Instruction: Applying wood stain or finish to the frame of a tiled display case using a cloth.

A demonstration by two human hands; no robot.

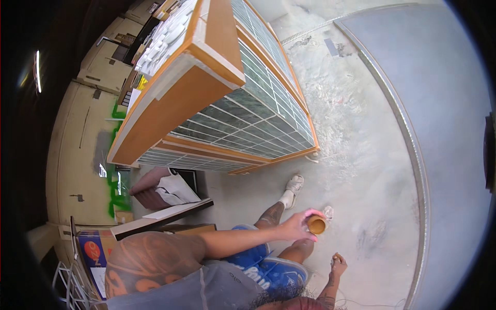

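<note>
Out in front of my body, my left hand [298,226] has its fingers wrapped round a small, round, ochre cup-like thing [316,225]. Its round face is turned up toward me; whether it is a cup or a roll of tape I cannot make out. Lower and to the right is my right hand [338,264], its fingers curled in. Anything inside those fingers is too small or hidden to name. Ahead of me stands a large counter [217,98] with orange-brown edges, dark green tiled sides and pale strips along its upper edge.
White pieces [168,41] cover the counter's top. To my left are a cardboard box [95,248], a framed panel with cloth [173,188] and a white wire rack [75,284]. The pale floor [356,150] is stained; a grey panel [439,103] with a ridged edge lies right.
</note>
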